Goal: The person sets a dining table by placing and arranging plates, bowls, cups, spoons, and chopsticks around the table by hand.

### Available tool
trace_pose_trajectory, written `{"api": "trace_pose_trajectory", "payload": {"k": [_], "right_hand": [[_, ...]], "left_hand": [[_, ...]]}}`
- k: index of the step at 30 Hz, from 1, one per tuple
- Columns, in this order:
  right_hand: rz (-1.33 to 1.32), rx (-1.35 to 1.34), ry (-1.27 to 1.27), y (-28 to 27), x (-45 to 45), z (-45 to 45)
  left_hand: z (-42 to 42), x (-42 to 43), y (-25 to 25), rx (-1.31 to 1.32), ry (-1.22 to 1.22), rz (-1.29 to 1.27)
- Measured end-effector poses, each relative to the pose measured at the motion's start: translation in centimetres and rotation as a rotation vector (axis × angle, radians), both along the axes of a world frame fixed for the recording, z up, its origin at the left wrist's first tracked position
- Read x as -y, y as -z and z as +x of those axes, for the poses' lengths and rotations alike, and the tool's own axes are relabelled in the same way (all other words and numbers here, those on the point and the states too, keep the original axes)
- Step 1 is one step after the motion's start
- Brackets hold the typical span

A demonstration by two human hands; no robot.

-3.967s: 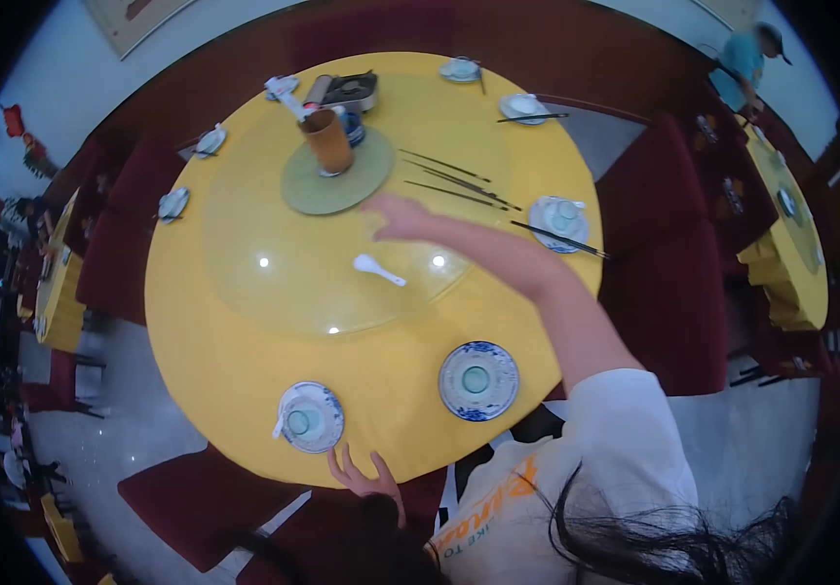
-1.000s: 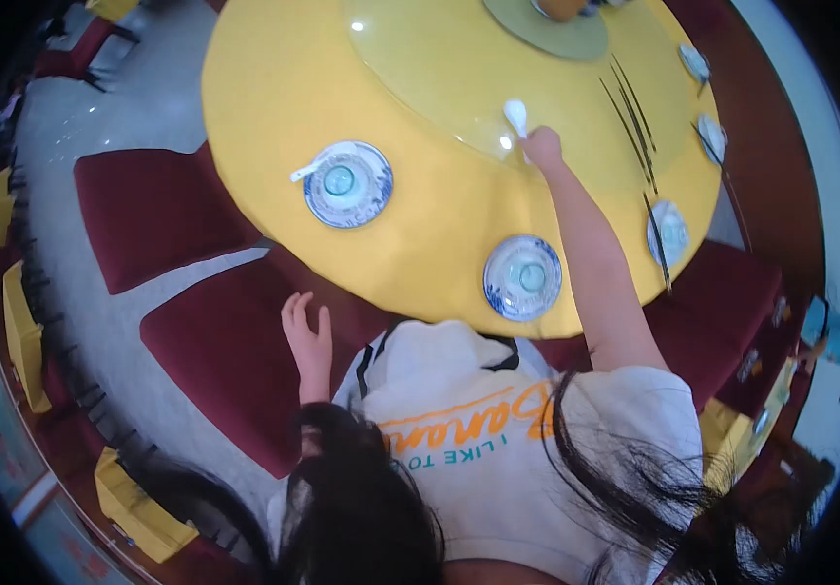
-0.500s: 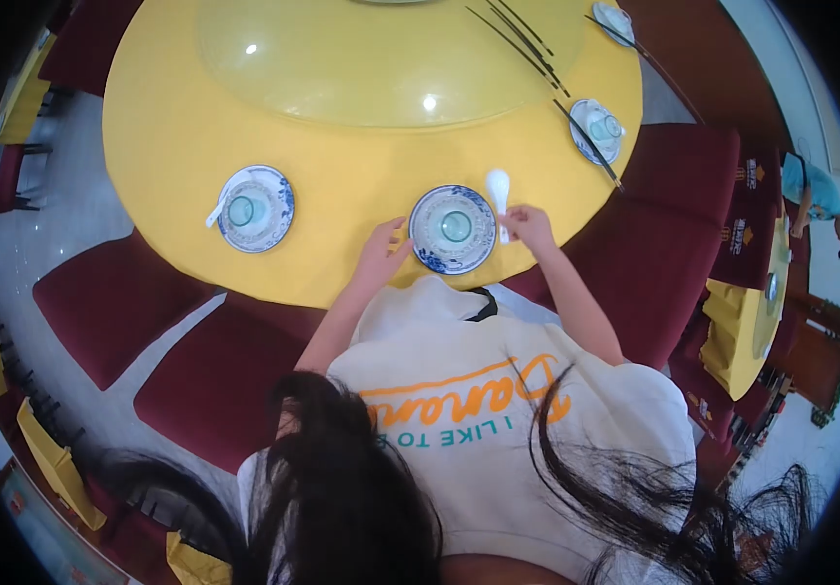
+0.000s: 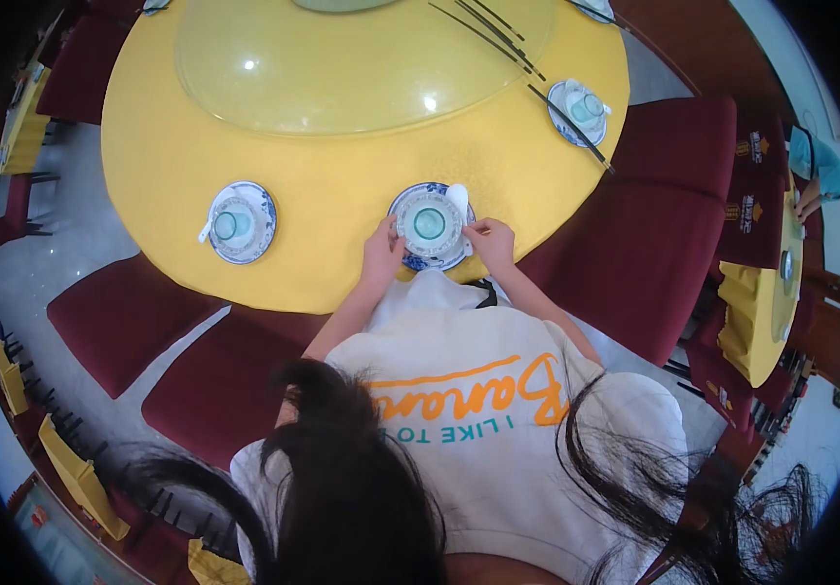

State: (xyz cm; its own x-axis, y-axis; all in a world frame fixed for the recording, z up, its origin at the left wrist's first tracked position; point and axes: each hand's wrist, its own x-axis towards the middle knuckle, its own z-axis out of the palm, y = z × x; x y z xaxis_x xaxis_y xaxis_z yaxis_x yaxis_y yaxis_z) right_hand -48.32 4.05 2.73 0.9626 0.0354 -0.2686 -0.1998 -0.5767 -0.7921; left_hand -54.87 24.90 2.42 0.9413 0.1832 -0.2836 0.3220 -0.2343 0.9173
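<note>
Right hand [image 4: 491,244] has its fingers pinched on the handle of the spoon [image 4: 457,200], which is at the right side of the plate [image 4: 419,193] on the desk [image 4: 332,195]. Left hand [image 4: 382,253]'s at the left edge (can't tell if those fingers grip anything, tbh).

Restaurant: round yellow-clothed tables [image 4: 332,175], maroon chairs [image 4: 649,224].

A free lane enters the table [image 4: 327,190] from its near edge, between the left plate [image 4: 270,212] and the left hand [image 4: 382,253]. Beside that hand, a second plate [image 4: 424,262] blocks passage; toward the right edge, chopsticks [image 4: 591,149] slant across the way.
</note>
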Motion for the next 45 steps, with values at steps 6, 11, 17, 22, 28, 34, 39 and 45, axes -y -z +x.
{"api": "trace_pose_trajectory", "payload": {"k": [6, 11, 17, 22, 28, 34, 39, 45], "right_hand": [[-0.063, 0.066, -0.061, 0.8, -0.1, -0.3], [-0.139, 0.154, -0.152, 0.0, 0.4, -0.1], [-0.167, 0.248, -0.098, -1.3, 3.2, 7.0], [-0.359, 0.525, -0.147, -1.5, 4.1, 20.5], [-0.748, 0.302, -0.159, -3.4, 1.7, 32.4], [-0.996, 0.234, -0.287, -3.0, 0.3, 34.6], [-1.053, 0.474, -0.315, 0.9, 0.1, 34.7], [-0.810, 0.228, -0.305, -1.5, -0.8, 34.2]], "left_hand": [[-0.3, 0.1, -0.9, -0.097, -0.016, -0.084], [-0.9, 0.4, -0.8, -0.085, -0.047, -0.101], [-1.4, 0.9, -2.0, -0.095, -0.141, -0.162], [-3.0, 1.1, -2.1, -0.104, -0.317, -0.160], [-7.4, 1.7, -1.9, -0.171, -0.607, -0.159], [-11.8, 3.6, -0.7, -0.223, -0.865, -0.275], [-11.5, 4.5, -2.1, -0.251, -0.925, -0.388], [-9.7, 3.5, -1.1, -0.261, -0.929, -0.401]]}}
